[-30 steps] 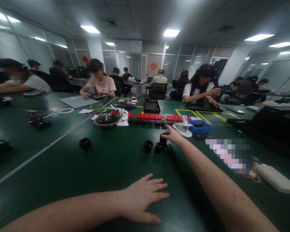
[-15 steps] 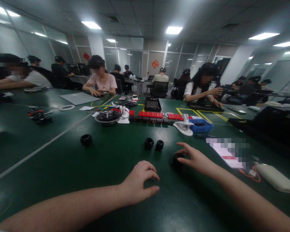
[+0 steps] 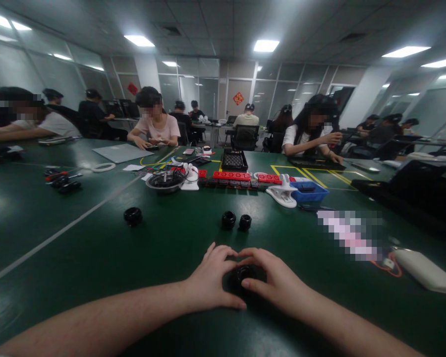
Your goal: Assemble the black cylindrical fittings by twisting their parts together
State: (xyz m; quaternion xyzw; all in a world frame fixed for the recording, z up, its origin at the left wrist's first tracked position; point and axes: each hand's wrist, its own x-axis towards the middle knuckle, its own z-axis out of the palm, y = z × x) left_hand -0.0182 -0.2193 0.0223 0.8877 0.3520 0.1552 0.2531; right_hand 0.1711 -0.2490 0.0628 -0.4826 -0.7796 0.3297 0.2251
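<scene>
A shiny black ring-shaped piece (image 3: 244, 273) is in front of me, low over or on the green table; I cannot tell which. My right hand (image 3: 273, 280) grips it, with the thumb on the near side and the fingers over the far side. Curved around its left side is my left hand (image 3: 213, 277), thumb and fingers apart. The fingertips of both hands come close together beyond the piece. Past my hands stand two similar black rings, a larger one (image 3: 228, 220) and a smaller one (image 3: 245, 222). Another black ring (image 3: 133, 216) lies farther left.
Across the table (image 3: 96, 258) lie red-and-black power strips (image 3: 232, 177), a metal bowl of cables (image 3: 165, 179), a white clamp (image 3: 283, 192) and a blue tray (image 3: 309, 191). A pale pouch (image 3: 427, 270) is at right, tools (image 3: 62, 181) at left. Several people sit beyond.
My right hand has moved left and toward me with the black ring, bringing it into the gap of my left hand. My left hand has barely moved.
</scene>
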